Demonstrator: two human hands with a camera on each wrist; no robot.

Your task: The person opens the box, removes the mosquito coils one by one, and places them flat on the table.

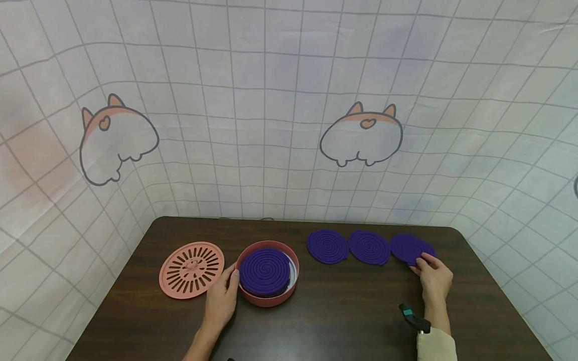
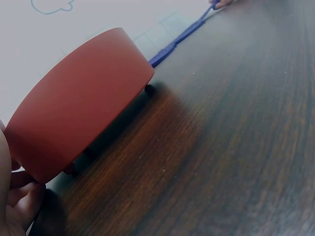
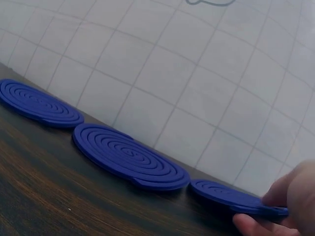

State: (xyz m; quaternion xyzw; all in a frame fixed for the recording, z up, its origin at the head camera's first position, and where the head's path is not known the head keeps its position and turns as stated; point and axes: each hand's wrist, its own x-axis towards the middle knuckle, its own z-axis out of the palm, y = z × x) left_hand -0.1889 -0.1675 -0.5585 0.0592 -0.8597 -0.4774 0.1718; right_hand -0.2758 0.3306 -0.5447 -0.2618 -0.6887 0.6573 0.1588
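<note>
I see two hands at work on a dark wooden counter point(image 1: 343, 321). The left hand point(image 1: 221, 299) holds the side of a round red bowl point(image 1: 266, 302), with the thumb up by the rim. The bowl sits on the counter, and small feet show under it. Inside lies a purple swirl mat point(image 1: 264, 271), and a bit of white point(image 1: 294, 273) peeks out beside it.

Just left of the bowl is a flat pink plate point(image 1: 177, 291) with lots of slots cut in it. It lies very near the left hand.

On the other side, purple swirl mats make a row along the back of the counter. The first mat point(image 1: 328, 246) and the middle mat point(image 1: 369, 247) lie flat, side by side. The right hand point(image 1: 435, 278) pinches the edge of the purple piece at the end point(image 1: 403, 246), thumb on one side and fingers on the other. I can't tell if that is one mat or two overlapping.

The right arm has a pale sleeve point(image 1: 435, 346) and a black gadget point(image 1: 415, 319) at the wrist. Behind it all hangs a white sheet point(image 1: 271, 65) with gray squares and round animal drawings point(image 1: 361, 140).
</note>
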